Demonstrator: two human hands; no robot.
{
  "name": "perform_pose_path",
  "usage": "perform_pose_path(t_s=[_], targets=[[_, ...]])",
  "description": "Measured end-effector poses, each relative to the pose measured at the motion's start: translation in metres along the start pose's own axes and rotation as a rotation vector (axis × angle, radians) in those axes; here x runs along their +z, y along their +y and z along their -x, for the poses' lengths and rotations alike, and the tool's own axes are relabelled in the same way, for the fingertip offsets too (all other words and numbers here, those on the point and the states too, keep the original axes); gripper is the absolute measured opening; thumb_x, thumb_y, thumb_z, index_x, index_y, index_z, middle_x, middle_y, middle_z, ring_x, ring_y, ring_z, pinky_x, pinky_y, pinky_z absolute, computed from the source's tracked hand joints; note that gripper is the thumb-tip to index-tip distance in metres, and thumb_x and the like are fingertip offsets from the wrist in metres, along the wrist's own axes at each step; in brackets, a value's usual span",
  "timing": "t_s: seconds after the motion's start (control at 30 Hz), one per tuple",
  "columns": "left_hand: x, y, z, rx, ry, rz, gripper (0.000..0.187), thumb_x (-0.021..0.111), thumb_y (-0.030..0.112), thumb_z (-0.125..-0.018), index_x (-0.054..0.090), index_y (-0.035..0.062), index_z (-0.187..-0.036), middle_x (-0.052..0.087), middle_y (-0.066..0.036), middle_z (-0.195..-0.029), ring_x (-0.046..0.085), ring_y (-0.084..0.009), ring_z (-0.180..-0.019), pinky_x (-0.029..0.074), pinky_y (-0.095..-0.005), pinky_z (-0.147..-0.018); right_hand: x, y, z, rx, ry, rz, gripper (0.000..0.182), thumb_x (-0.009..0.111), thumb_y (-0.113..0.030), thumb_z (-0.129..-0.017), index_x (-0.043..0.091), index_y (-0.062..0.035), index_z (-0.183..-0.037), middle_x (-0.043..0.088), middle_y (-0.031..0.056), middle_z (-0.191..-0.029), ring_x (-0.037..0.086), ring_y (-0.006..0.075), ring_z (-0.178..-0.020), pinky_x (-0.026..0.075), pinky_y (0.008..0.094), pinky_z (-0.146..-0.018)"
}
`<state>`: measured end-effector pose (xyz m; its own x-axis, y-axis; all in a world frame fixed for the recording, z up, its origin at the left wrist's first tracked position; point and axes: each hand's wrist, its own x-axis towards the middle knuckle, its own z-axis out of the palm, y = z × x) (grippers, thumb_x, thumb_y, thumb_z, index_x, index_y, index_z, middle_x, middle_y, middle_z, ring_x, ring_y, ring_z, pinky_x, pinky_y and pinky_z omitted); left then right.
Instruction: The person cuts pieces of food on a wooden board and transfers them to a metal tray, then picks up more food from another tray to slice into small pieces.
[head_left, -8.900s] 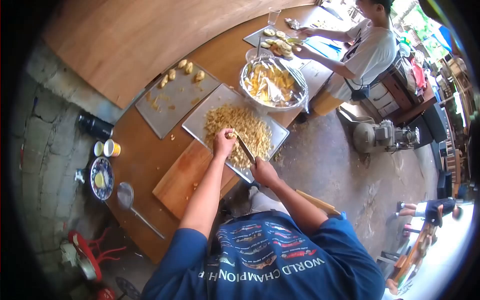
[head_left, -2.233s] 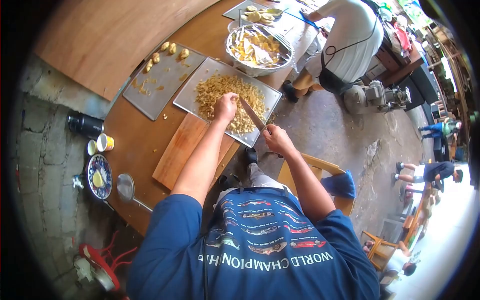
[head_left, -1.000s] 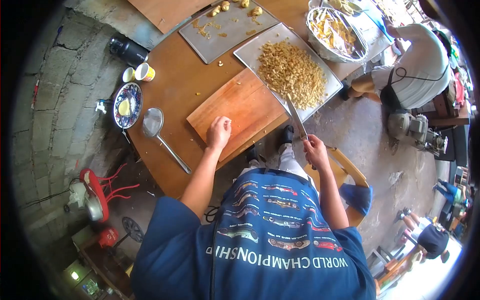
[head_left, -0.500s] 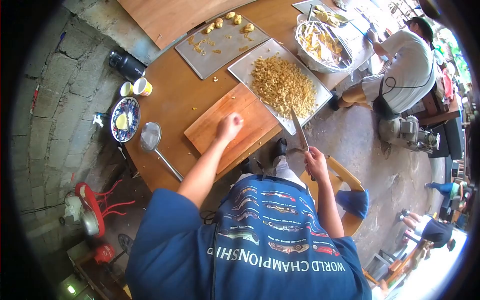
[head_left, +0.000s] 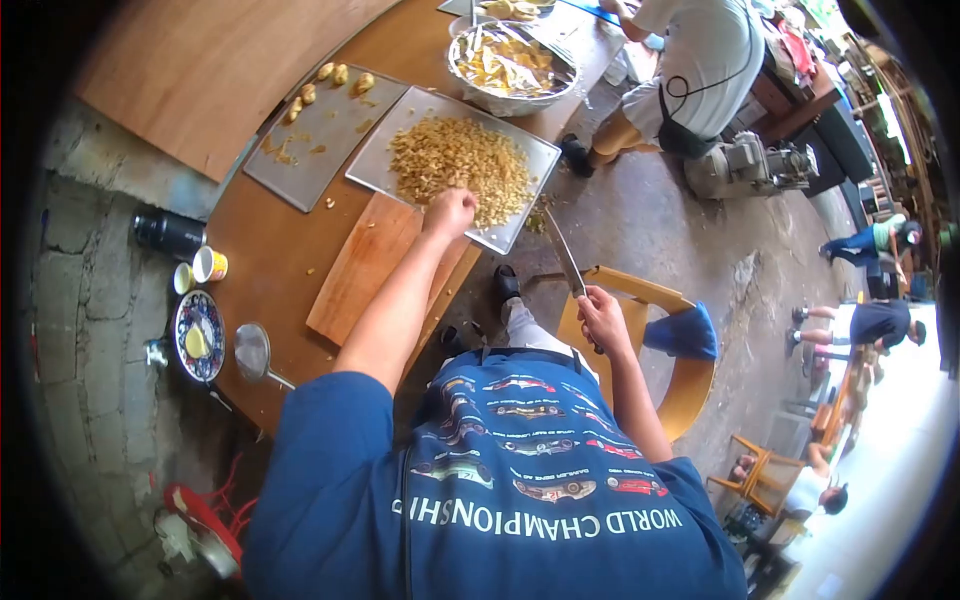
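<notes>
My left hand (head_left: pixel 450 213) is closed over the front edge of a metal tray (head_left: pixel 540 165), beside a heap of chopped yellowish pieces (head_left: pixel 465 160); anything in its fingers is too small to make out. Under my left forearm lies a wooden cutting board (head_left: pixel 365 260). To the right, off the table edge, my right hand (head_left: pixel 603 318) grips the handle of a large knife (head_left: pixel 564 250), its blade pointing up and away from me. A second metal tray (head_left: pixel 310 160) bears several small whole pieces and scraps.
A foil-lined bowl (head_left: pixel 512 70) of peelings is at the far end. On the left are a plate (head_left: pixel 200 335), a strainer (head_left: pixel 253 350), two cups and a black bottle (head_left: pixel 168 232). A wooden chair (head_left: pixel 640 290) stands right; a person (head_left: pixel 700 60) works beyond the table.
My left hand has moved from above the cutting board to the tray of chopped pieces. The view has shifted to the right. The knife is still in my right hand.
</notes>
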<state>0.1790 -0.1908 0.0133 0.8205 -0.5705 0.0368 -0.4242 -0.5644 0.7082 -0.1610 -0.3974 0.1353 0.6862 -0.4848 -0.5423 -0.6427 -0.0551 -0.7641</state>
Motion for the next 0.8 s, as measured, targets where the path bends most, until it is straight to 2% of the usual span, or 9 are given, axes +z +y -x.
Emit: perform_pose_path(t_s=[0.1,0.3,0.37,0.4,0.47,0.53,0.63,0.73,0.8], targets=[[0.036,-0.001,0.031,0.05,-0.135,-0.021,0.012,0.074,0.022,-0.092,0.076,0.011,-0.096,0.077,-0.014,-0.103,0.072,-0.0371,-0.106,0.058,-0.0511,-0.092,-0.007,0.021,-0.004,0.004,0.053,-0.042,0.025,0.066,-0.022,-0.108,0.073,-0.0027,-0.121,0.067,0.0034,-0.074,0.059,0.0098,-0.052,0.046,0.0305,-0.046],[0.063,0.035,0.052,0.001,-0.039,-0.133,0.02,0.083,0.024,-0.09,0.073,0.0106,-0.1,0.075,-0.012,-0.107,0.07,-0.0385,-0.105,0.056,-0.0532,-0.09,-0.015,0.022,0.0,-0.042,0.094,0.094,0.034,0.068,-0.029,-0.104,0.074,-0.0055,-0.128,0.076,0.0107,-0.084,0.067,0.0167,-0.059,0.057,0.0373,-0.057],[0.078,0.018,0.045,0.039,-0.003,-0.175,0.015,0.079,0.022,-0.091,0.073,0.0093,-0.097,0.076,-0.016,-0.099,0.071,-0.0409,-0.101,0.055,-0.056,-0.088,-0.019,0.019,0.0,-0.053,0.113,0.213,0.039,0.066,-0.032,-0.101,0.075,-0.0059,-0.128,0.08,0.0228,-0.108,0.078,0.0388,-0.096,0.061,0.0471,-0.088],[0.08,0.012,0.041,0.038,0.024,-0.157,0.012,0.074,0.019,-0.092,0.074,0.0074,-0.096,0.076,-0.018,-0.095,0.071,-0.0426,-0.097,0.054,-0.0568,-0.085,-0.022,0.01,0.003,-0.029,0.078,0.233,0.042,0.066,-0.034,-0.1,0.074,-0.0065,-0.13,0.078,0.0249,-0.118,0.074,0.0444,-0.114,0.057,0.0497,-0.1],[0.071,0.018,0.033,-0.114,0.023,-0.129,0.014,0.065,0.012,-0.093,0.075,0.0057,-0.101,0.077,-0.019,-0.102,0.072,-0.0419,-0.103,0.056,-0.054,-0.088,-0.021,0.027,-0.013,-0.16,0.115,0.276,0.041,0.066,-0.034,-0.099,0.075,-0.0065,-0.128,0.08,0.0218,-0.114,0.077,0.0385,-0.103,0.06,0.0468,-0.094],[0.068,-0.011,0.03,0.085,0.22,-0.054,0.022,0.062,0.005,-0.091,0.075,0.0055,-0.109,0.076,-0.018,-0.113,0.071,-0.0397,-0.108,0.056,-0.0512,-0.093,-0.024,0.013,-0.011,-0.076,0.056,0.228,0.041,0.065,-0.034,-0.1,0.074,-0.0064,-0.13,0.079,0.0228,-0.116,0.077,0.039,-0.107,0.059,0.047,-0.096],[0.021,-0.009,0.047,0.012,0.249,-0.005,0.03,0.062,0.0,-0.09,0.075,0.0057,-0.116,0.072,-0.015,-0.12,0.071,-0.0356,-0.109,0.057,-0.0444,-0.095,-0.024,-0.005,-0.012,-0.038,0.027,0.188,0.042,0.064,-0.034,-0.101,0.073,-0.0066,-0.132,0.078,0.0239,-0.118,0.076,0.0418,-0.109,0.059,0.0492,-0.097],[-0.02,-0.037,0.1,-0.189,0.233,0.0,0.033,0.064,-0.001,-0.091,0.073,0.0059,-0.122,0.07,-0.014,-0.121,0.07,-0.0314,-0.103,0.057,-0.0411,-0.092,-0.003,-0.002,-0.025,-0.2,0.004,0.32,0.039,0.062,-0.03,-0.097,0.074,-0.0076,-0.126,0.078,0.0256,-0.115,0.073,0.046,-0.112,0.058,0.0558,-0.097],[-0.04,-0.072,0.15,-0.173,0.295,-0.069,0.037,0.066,-0.001,-0.091,0.072,0.0065,-0.127,0.069,-0.013,-0.121,0.069,-0.03,-0.099,0.057,-0.0413,-0.089,0.014,-0.018,-0.027,-0.191,-0.094,0.426,0.04,0.065,-0.028,-0.092,0.073,-0.0092,-0.126,0.077,0.0247,-0.117,0.073,0.0451,-0.113,0.058,0.057,-0.098]])
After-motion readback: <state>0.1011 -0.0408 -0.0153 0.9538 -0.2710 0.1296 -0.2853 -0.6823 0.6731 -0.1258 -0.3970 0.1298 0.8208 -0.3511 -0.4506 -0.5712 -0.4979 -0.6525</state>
